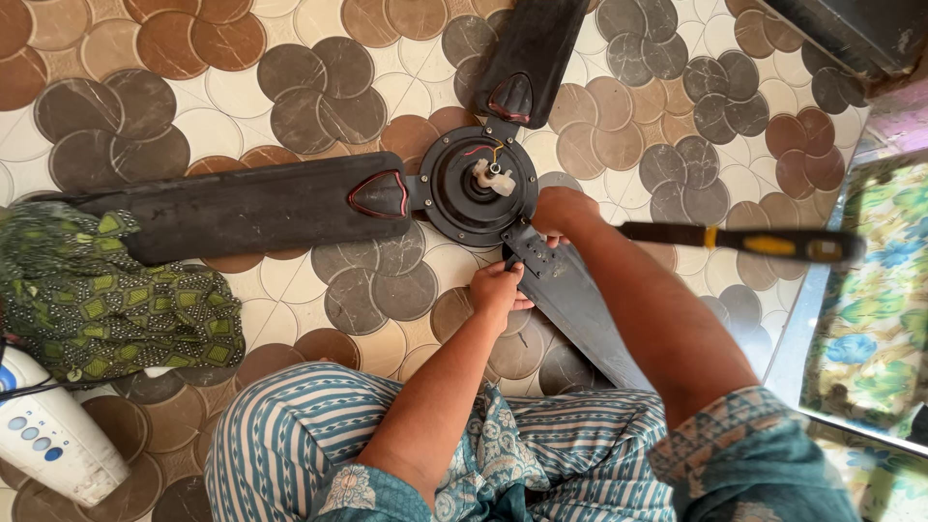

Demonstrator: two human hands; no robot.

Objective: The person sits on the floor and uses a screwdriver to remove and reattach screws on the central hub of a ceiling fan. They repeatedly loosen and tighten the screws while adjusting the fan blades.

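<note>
Head view looks down on a black ceiling fan [474,184] lying motor-up on the tiled floor [242,87], three blades spread out. Left hand [498,287] pinches the root of the near blade [570,300] just beside the motor [454,198]. Right hand [561,211] rests closed against the motor's edge; I cannot tell what it grips. A yellow-and-black tool [744,242] shows blurred to the right. Judging by its build, the motor is heavy and rigid, while the thin blades would flex, so the hub is the safer hold.
</note>
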